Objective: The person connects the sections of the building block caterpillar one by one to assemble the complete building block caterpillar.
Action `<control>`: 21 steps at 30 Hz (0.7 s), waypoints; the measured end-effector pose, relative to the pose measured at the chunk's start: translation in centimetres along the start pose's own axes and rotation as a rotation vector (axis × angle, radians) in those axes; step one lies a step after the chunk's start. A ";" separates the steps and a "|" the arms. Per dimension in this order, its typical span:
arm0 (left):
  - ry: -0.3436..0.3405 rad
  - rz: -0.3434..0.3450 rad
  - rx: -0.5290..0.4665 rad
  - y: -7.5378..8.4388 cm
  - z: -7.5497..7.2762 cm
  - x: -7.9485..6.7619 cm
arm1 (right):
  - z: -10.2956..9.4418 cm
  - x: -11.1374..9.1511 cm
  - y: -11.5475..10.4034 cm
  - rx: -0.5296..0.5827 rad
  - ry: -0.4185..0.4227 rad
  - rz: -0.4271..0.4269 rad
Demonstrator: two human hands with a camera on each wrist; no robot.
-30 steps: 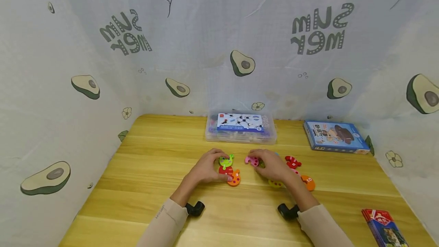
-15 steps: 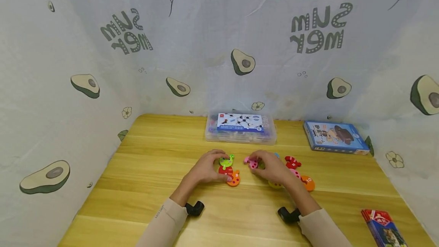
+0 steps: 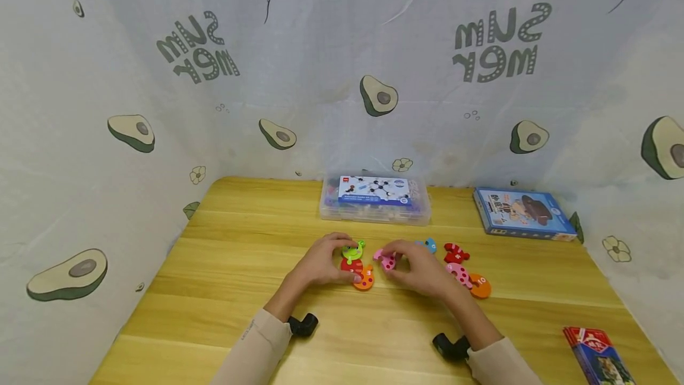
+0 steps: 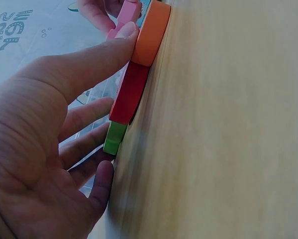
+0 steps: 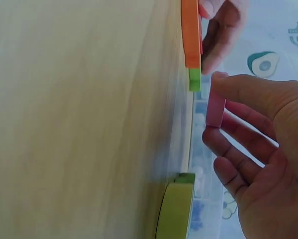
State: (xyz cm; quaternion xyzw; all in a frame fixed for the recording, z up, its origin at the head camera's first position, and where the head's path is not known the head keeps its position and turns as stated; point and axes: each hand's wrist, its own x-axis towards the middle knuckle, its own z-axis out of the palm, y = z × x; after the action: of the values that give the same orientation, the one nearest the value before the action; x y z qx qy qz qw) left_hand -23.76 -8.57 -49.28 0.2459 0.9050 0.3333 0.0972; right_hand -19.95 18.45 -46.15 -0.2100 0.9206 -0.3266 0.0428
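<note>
My left hand (image 3: 320,262) curves round a row of joined caterpillar puzzle pieces lying on the table. The row has a green smiling head piece (image 3: 352,251), a red piece (image 4: 131,92) and an orange piece (image 3: 365,279). The left thumb is at the orange piece, while the fingers lie along the red and green side. Just to the right, my right hand (image 3: 422,266) pinches a pink spotted puzzle piece (image 5: 216,107) between thumb and fingertips. In the right wrist view the pink piece appears raised above the tabletop.
Loose blue (image 3: 430,245), red (image 3: 456,253), pink (image 3: 458,275) and orange (image 3: 480,285) puzzle pieces lie right of my right hand. A yellow-green piece (image 5: 173,214) is below it. Behind stand a clear plastic case (image 3: 374,214) and a blue box (image 3: 526,212); cards (image 3: 601,355) lie front right.
My right hand has brought the pink piece left and nearer to the orange piece, uncovering the loose blue piece. The left hand has stayed in place.
</note>
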 end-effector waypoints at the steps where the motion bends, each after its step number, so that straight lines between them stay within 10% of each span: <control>1: -0.001 -0.002 -0.004 0.0 0.0 0.0 | 0.1 0.0 -0.2 0.005 -0.003 -0.011; 21: 0.000 0.007 -0.013 0.0 -0.3 0.0 | 1.4 0.5 -1.7 -0.012 -0.053 -0.055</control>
State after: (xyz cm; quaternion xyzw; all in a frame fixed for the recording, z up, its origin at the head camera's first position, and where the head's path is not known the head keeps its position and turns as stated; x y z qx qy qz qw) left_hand -23.79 -8.71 -49.06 0.2483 0.9020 0.3394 0.0979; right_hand -19.48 16.30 -46.18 -0.2441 0.9149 -0.3165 0.0570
